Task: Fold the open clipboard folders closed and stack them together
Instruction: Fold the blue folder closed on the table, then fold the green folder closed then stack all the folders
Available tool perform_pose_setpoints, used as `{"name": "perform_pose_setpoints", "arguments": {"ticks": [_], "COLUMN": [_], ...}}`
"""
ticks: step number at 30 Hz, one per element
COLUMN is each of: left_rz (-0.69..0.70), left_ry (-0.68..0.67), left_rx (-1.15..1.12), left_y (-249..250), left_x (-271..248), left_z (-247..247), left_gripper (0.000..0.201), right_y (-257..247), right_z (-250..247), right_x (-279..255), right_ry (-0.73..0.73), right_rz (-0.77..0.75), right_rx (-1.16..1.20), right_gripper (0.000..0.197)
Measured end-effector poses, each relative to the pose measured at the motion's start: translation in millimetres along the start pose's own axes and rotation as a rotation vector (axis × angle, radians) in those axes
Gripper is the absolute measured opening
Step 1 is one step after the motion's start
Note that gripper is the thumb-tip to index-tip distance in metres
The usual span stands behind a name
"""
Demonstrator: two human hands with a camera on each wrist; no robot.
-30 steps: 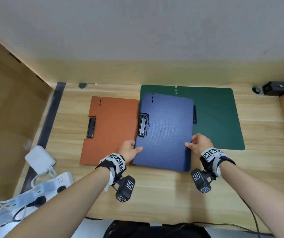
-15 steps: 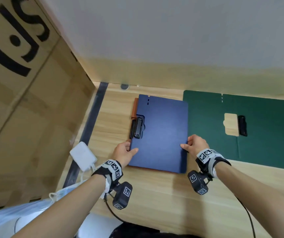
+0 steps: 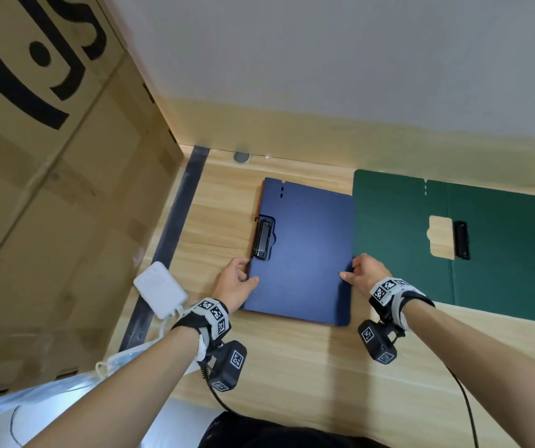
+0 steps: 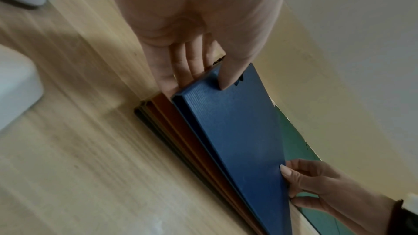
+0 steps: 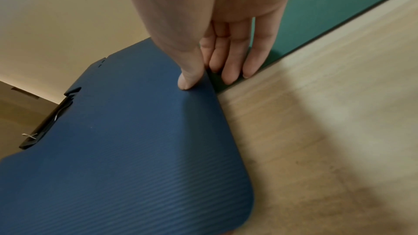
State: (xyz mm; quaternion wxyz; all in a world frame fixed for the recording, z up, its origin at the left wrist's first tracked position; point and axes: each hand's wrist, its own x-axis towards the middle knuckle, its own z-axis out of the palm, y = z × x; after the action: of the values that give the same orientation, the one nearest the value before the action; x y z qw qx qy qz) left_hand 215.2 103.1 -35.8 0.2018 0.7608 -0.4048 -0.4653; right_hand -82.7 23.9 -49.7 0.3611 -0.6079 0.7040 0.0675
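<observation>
Blue folder (image 3: 305, 250): closed, lying flat on top of the orange folder (image 4: 181, 124) on the bench (image 3: 292, 367); black clip (image 3: 262, 239) at its left edge.
Orange folder: closed, under the blue one; only its edges show, in the left wrist view.
Green folder (image 3: 499, 247): open, flat on the bench just to the right of the blue folder; black clip at its middle, beside a cutout.
Left hand (image 3: 235, 282): at the left edge of the blue folder; thumb on the cover, fingers (image 4: 187, 67) at and below that edge, pinching it.
Right hand (image 3: 368, 273): at the right edge of the blue folder; thumb on top, fingers (image 5: 230, 56) extended together below the edge, pinching it.
White adapter (image 3: 160, 289): on the bench, left of the stack.
Cardboard box (image 3: 49, 156): standing at the left end of the bench.
</observation>
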Motion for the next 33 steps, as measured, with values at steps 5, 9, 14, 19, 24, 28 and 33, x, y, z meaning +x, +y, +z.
{"name": "perform_pose_setpoints", "arguments": {"ticks": [5,9,14,19,24,28,33], "left_rz": [0.001,0.019,0.027,0.034,0.147,0.244,0.283], "left_ry": [0.071,0.128,0.158,0.231,0.306,0.253,0.078], "left_rx": [0.084,0.178,0.310,0.354,0.281,0.157,0.106], "left_y": [4,6,12,20,47,71,95], "left_x": [-2,-6,-12,-9,-6,-10,-22], "left_z": [0,1,0,0,14,52,115], "left_gripper": [0.032,0.028,0.027,0.029,0.040,0.039,0.035], "right_y": [6,10,12,20,68,130,193], "right_z": [5,7,9,4,-26,-50,-60], "right_x": [6,5,6,7,6,-1,-13], "right_ry": [0.022,0.030,0.005,-0.003,0.236,0.349,0.060], "right_rz": [-0.008,-0.042,-0.047,-0.073,-0.113,0.014,0.067], "right_rx": [0.007,-0.014,-0.019,0.037,0.036,-0.038,-0.250], "right_gripper": [0.033,0.034,0.041,0.033,0.041,0.067,0.072]}}
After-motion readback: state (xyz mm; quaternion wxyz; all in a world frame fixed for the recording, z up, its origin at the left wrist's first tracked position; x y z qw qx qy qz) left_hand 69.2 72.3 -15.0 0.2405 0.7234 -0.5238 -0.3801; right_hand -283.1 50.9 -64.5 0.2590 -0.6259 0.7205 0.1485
